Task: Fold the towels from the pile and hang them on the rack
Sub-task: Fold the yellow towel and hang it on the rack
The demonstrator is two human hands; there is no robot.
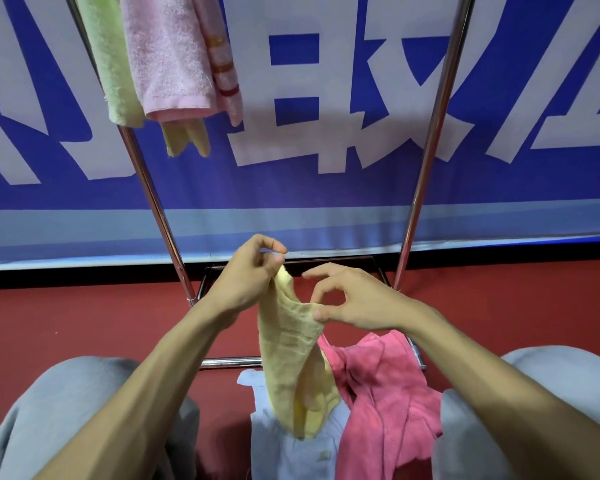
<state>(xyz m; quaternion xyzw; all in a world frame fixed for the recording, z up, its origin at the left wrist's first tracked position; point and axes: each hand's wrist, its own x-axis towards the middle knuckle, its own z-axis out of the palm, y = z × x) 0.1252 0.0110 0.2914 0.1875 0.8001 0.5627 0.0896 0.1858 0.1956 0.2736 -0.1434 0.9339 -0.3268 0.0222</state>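
Middle of the frame: the left hand pinches the top corner of the yellow towel, which hangs down over the pile. Just right, the right hand pinches its edge. It looks soft, light and floppy, so holding two corners should work best.

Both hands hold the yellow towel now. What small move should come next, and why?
Probably the right hand should slide along the edge to the far corner and spread the yellow towel flat. The left hand pinches one corner, the right pinches the edge close by, and the cloth hangs bunched over the pink towel, so it is not ready to fold.
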